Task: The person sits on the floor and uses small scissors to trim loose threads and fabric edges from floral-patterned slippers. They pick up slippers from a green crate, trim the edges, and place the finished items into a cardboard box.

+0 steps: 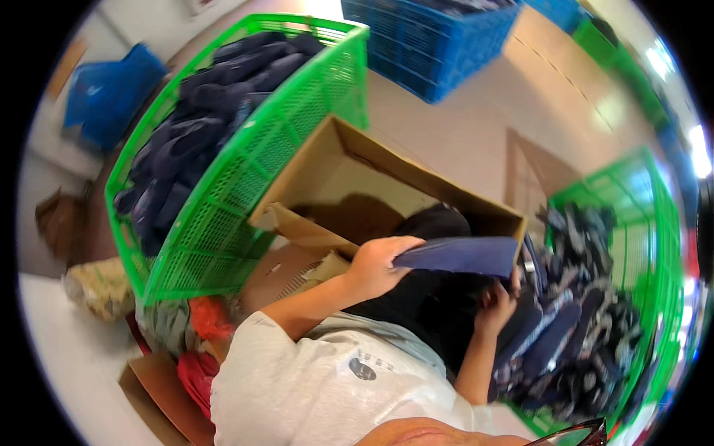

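A flat, elongated navy fabric piece stretches sideways in front of my body; its exact kind does not show. My left hand pinches its left end, thumb on top. At the other end, my right hand is closed with curled fingers, gripping the piece's lower right corner, partly hidden behind it. Just beyond lies an open cardboard box with its inside in shadow. To my right, a green crate is heaped with dark navy and patterned fabric pieces.
A tall green basket full of navy pieces stands on the left. Blue crates sit farther off. A blue bag leans by the wall. Near my left elbow are a brown carton and red cloth.
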Demonstrator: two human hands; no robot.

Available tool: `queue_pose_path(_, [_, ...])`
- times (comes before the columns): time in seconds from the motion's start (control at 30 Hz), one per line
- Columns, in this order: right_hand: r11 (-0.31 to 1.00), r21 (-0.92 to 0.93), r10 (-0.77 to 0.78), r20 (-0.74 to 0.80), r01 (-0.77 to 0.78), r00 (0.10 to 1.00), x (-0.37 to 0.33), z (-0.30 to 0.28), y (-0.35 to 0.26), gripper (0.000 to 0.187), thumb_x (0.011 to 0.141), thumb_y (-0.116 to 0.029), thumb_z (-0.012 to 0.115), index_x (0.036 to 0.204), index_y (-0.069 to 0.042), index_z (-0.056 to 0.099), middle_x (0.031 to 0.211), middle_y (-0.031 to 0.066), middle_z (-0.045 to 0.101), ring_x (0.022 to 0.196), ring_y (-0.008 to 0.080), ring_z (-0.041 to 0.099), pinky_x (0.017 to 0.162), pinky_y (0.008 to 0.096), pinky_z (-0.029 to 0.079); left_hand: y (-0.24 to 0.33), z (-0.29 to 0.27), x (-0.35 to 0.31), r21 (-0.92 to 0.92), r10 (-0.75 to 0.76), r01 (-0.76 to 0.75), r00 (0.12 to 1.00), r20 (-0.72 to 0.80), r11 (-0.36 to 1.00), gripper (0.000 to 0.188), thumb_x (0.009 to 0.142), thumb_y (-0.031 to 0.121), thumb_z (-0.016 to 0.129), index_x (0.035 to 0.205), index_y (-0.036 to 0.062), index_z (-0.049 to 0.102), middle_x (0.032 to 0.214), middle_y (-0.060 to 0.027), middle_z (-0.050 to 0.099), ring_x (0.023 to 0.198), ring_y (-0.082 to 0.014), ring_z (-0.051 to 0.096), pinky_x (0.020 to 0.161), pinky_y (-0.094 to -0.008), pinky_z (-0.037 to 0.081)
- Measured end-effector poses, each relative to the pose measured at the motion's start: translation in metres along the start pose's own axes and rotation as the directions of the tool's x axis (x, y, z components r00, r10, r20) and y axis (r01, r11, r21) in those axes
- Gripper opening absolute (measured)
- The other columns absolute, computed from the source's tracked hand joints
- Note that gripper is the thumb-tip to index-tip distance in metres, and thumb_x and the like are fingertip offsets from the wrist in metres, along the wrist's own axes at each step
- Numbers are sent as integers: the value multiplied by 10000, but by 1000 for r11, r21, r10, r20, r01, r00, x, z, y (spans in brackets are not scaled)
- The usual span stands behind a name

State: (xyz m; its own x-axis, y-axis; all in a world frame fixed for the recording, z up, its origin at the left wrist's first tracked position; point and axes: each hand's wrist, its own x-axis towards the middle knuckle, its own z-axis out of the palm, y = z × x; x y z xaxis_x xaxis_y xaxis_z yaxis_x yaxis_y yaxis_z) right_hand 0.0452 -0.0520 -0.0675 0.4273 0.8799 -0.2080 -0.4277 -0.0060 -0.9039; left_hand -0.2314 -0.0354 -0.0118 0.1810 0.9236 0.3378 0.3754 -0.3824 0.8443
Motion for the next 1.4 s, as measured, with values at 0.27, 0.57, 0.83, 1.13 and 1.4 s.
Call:
queue_pose_path(0.27, [997,65,17,164,-28,986,23,-27,15,356,1033,-342,443,1173,-45,578,1070,124,637,991,222,620,908,364,502,1,-27,-6,-63,-309,378,833,459,924,474,839,281,736,1181,-27,622,1051,-193,699,972,-275,673,881,-355,506])
queue_pose_path(0.57, [948,173,251,107,-266,962,20,-30,9,348,1019,-398,489,1005,-69,601,849,38,634,746,184,644,658,312,542,9,-39,-17,-160,-376,748,492,786,645,453,914,384,673,1132,-12,635,870,-91,682,657,-148,659,554,-265,532])
queue_pose_path(0.83, [923,-199,354,113,-328,928,10,-16,25,369,1018,-372,506,1211,-69,591,974,82,703,677,111,666,373,174,320,-16,-76,-14,-752,-724,577,661,200,319,372,915,414,660,1068,76,633,848,-51,676,524,-135,574,481,-247,488])
queue_pose_path(1.13, [934,-205,326,151,-293,933,9,-20,28,307,1016,-299,523,1185,-49,580,953,107,698,651,107,654,365,168,332,20,-217,37,-596,-268,-450,601,-753,665,540,1002,243,564,1439,10,346,1290,-156,556,999,-209,647,869,-329,530])
queue_pose_path(1.4, [898,-301,387,196,-320,901,3,-19,28,255,988,-215,565,1180,-48,590,961,111,695,655,109,645,382,162,340,-37,-115,9,-731,-502,49,758,-417,680,438,995,178,561,1398,57,443,1043,-89,661,852,-131,620,783,-271,516])
